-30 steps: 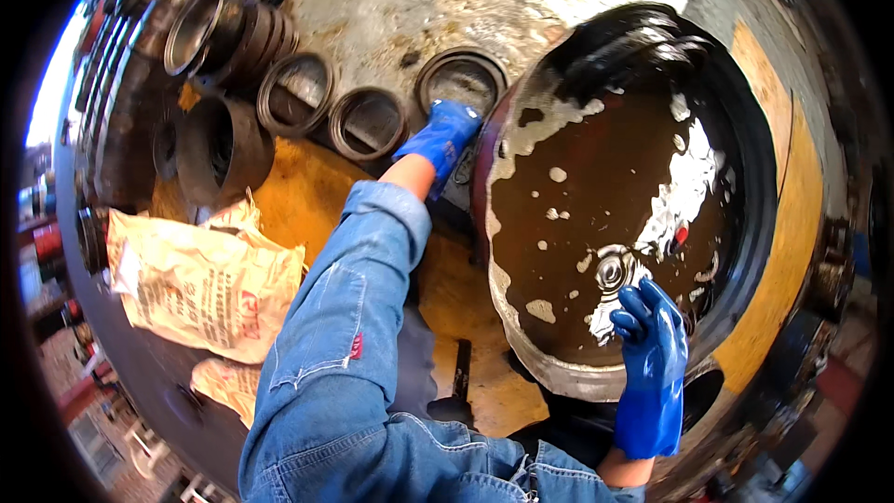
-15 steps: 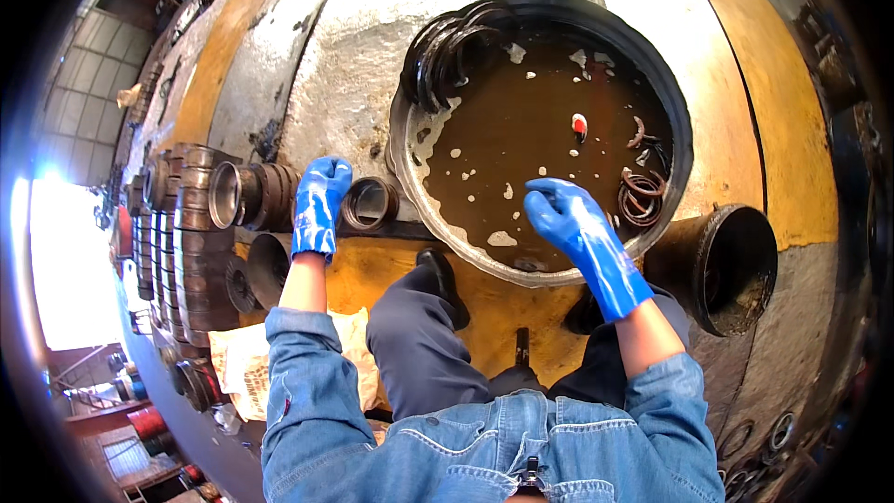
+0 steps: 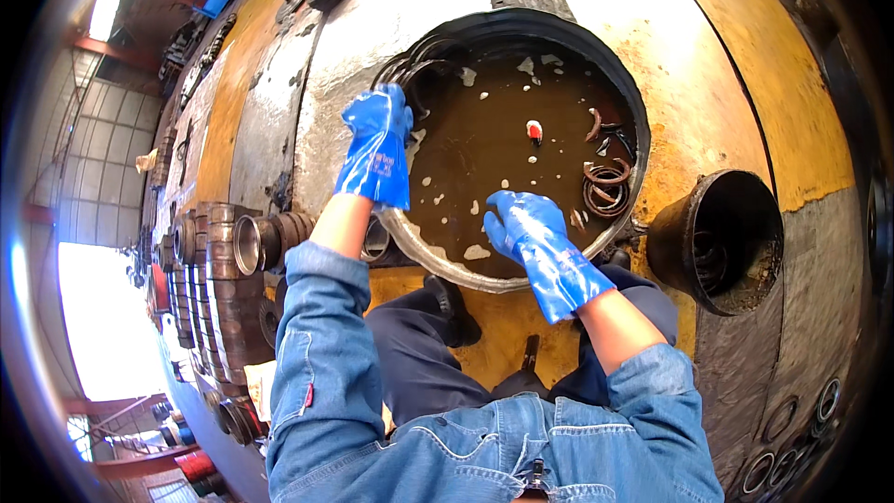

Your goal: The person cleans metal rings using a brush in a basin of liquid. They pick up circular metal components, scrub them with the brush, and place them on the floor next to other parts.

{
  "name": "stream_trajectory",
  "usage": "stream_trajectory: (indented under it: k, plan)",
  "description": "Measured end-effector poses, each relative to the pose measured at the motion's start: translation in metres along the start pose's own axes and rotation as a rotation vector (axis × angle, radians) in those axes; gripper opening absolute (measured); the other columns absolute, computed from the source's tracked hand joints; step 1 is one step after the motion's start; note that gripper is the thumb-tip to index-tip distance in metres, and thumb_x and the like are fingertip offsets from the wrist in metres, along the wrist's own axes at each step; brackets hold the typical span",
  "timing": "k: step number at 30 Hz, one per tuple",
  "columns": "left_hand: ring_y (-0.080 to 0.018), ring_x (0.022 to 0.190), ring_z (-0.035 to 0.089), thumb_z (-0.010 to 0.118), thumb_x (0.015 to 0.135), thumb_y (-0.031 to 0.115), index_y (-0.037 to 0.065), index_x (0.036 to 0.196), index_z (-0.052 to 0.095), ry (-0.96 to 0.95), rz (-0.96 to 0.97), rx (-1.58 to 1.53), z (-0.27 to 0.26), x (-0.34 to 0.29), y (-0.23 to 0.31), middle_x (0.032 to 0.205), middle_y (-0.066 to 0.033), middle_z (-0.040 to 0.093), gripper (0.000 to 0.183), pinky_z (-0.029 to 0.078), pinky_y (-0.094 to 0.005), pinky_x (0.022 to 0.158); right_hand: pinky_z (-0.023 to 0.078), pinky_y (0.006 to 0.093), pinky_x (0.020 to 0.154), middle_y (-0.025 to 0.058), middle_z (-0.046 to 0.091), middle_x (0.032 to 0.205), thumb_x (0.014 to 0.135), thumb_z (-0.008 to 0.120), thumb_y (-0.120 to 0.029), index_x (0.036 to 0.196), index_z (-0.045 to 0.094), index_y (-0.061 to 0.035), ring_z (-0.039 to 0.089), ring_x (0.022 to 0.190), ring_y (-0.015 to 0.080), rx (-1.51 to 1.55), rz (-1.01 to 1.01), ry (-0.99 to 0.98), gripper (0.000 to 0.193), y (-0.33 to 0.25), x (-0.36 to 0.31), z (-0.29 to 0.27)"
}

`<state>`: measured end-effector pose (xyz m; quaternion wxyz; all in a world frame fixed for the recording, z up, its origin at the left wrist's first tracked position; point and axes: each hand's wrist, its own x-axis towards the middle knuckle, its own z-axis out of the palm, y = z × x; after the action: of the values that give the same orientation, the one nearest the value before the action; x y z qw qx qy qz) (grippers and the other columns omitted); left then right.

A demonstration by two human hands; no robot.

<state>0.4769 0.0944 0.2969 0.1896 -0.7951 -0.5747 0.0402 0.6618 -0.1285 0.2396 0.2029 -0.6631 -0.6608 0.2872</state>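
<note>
A wide round tub [image 3: 436,267] of murky brown liquid stands in front of me. Dark rings [image 3: 430,54] hang in a bunch over its far left rim. My left hand [image 3: 377,144], in a blue rubber glove, is closed at the near ends of these rings and partly covers them. Over the near part of the liquid, my gloved right hand [image 3: 545,247] has its fingers loosely bent and apart, with nothing visible in them. A small red-and-white object [image 3: 534,131] sits in the liquid. Brownish rings [image 3: 606,188] lie along the tub's right inner side.
An open dark drum [image 3: 717,242] lies tilted right of the tub. Metal cylinders [image 3: 270,242] and stacked metal rings [image 3: 223,284] stand at left. My shoe [image 3: 453,312] is close to the tub's near edge. Loose rings [image 3: 782,461] lie on the floor at lower right.
My left hand has moved from beside the metal cylinders, forward and right, to the dark rings on the tub's rim. My right hand has shifted slightly left and nearer; the view has turned somewhat.
</note>
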Motion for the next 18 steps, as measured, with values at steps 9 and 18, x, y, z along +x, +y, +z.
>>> stream_trajectory:
  k: [9, 18]
  plan:
    - [-0.0297, 0.109, 0.072, 0.075, 0.087, 0.02, 0.012, 0.108, 0.082, -0.094, 0.077, 0.276, 0.045, 0.092, 0.04, 0.114, -0.0094, 0.077, 0.023, 0.058, -0.043, 0.081, 0.059, 0.0483, 0.081, 0.0153, 0.077, 0.095, 0.091, 0.068, -0.03, 0.111, 0.073, -0.01, 0.074, 0.089, 0.0358, -0.036, 0.092, 0.02, 0.028, 0.013, 0.012, -0.002]
    - [-0.0294, 0.091, 0.072, 0.063, 0.088, 0.019, 0.008, 0.088, 0.079, 0.153, 0.134, 0.384, 0.095, 0.109, 0.034, 0.088, -0.0148, 0.075, 0.019, 0.053, -0.0418, 0.073, 0.059, 0.0511, 0.076, 0.0154, 0.076, 0.088, 0.091, 0.065, -0.029, 0.102, 0.072, -0.01, 0.075, 0.083, 0.037, -0.034, 0.103, -0.075, 0.022, 0.006, 0.017, 0.003]
